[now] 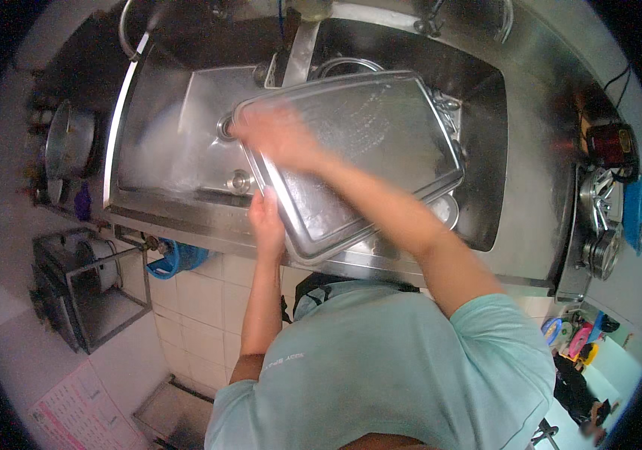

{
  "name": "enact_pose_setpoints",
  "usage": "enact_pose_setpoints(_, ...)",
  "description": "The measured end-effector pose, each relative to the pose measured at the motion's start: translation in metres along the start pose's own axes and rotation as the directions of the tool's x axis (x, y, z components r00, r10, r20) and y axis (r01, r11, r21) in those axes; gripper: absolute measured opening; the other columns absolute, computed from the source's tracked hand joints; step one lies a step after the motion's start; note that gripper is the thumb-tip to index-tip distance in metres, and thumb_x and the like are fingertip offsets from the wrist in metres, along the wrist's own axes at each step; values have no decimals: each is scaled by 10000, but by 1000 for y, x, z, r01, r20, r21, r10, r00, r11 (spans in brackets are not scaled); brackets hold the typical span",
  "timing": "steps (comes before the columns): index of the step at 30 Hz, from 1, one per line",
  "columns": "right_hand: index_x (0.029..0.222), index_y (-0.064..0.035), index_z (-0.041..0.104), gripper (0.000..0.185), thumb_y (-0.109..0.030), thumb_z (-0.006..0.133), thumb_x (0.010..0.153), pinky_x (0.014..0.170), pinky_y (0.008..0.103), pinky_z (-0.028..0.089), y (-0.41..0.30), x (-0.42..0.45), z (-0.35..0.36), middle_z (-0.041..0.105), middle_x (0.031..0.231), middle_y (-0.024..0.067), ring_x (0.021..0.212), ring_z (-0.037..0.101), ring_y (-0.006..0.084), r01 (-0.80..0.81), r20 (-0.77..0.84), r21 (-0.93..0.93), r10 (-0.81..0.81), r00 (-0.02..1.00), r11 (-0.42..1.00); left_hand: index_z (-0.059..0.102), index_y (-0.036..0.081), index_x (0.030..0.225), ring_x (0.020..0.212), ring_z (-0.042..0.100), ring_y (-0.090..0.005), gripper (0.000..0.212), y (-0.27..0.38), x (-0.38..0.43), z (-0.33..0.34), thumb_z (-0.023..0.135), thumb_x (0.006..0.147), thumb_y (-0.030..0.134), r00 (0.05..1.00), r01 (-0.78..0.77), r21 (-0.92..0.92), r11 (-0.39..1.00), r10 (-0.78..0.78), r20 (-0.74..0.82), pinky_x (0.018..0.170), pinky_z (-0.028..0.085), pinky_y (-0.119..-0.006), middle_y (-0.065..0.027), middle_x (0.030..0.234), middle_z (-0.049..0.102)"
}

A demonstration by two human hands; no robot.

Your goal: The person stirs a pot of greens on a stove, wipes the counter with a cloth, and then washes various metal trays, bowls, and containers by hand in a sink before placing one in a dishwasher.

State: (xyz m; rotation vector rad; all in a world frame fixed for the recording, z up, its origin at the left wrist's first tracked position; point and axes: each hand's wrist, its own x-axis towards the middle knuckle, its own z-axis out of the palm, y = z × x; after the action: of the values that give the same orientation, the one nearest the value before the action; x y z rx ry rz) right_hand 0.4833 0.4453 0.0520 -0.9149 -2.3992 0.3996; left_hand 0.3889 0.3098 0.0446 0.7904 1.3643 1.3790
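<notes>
A large rectangular metal tray lies tilted over the right basin of a stainless steel double sink, its left end reaching over the left basin. Whitish streaks, like suds or water, mark its surface. My left hand grips the tray's near left edge, thumb on top. Across the tray stretches my right arm, and my right hand is over its far left corner. Motion blur hides those fingers and whether anything is in them. Partly covered by the tray, a round metal dish and several metal utensils sit in the right basin.
The left basin has a small round metal piece near its front. Left of the sink stands a large metal pot. A blue gas cylinder is below the counter. More metal vessels stand at right.
</notes>
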Motion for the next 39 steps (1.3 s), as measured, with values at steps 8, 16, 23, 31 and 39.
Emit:
enact_pose_setpoints(8, 1067, -109, 526, 288, -187, 440, 803, 926, 558, 268, 88, -135, -48, 462, 1201, 109, 1096, 438, 295, -679, -221, -237, 642, 735, 695, 480, 37, 805, 667, 384, -64, 237, -3, 10, -5, 405, 917, 232, 998, -28, 206, 978, 40, -57, 609, 338, -208, 26, 724, 443)
enact_pose_setpoints(16, 1144, -171, 488, 327, -217, 415, 829, 916, 566, 260, 50, -58, -29, 490, 1164, 103, 1117, 429, 279, -373, -154, -339, 340, 928, 864, 508, -5, 972, 788, 475, -104, 300, -9, 11, -3, 397, 918, 268, 993, 71, 109, 992, -60, -99, 714, 391, -244, -28, 842, 537)
enact_pose_setpoints(23, 1153, -58, 471, 369, -120, 399, 796, 862, 456, 361, 110, -229, -77, 503, 1069, 204, 1020, 464, 348, -763, 40, -247, 793, 608, 598, 526, 10, 909, 763, 460, -85, 238, -16, 12, -3, 419, 911, 223, 991, -5, 162, 987, 27, -134, 686, 385, -228, -12, 828, 527)
enact_pose_setpoints(31, 1067, -105, 530, 299, -177, 503, 778, 892, 482, 329, -57, -128, -13, 491, 1115, 130, 1068, 445, 286, -13, 2, 170, 12, 1000, 985, 531, 14, 900, 735, 473, -109, 259, 2, 11, 7, 406, 907, 240, 986, 112, 47, 993, -105, -127, 677, 386, -247, -32, 817, 524)
enact_pose_setpoints(39, 1083, -17, 503, 360, -243, 313, 878, 891, 483, 293, 73, -217, -85, 493, 1078, 155, 1049, 428, 334, -774, -217, -154, 743, 633, 614, 526, 6, 915, 824, 467, -107, 262, 0, 9, 6, 430, 907, 250, 988, 95, 19, 995, -92, -121, 760, 365, -241, -30, 875, 523)
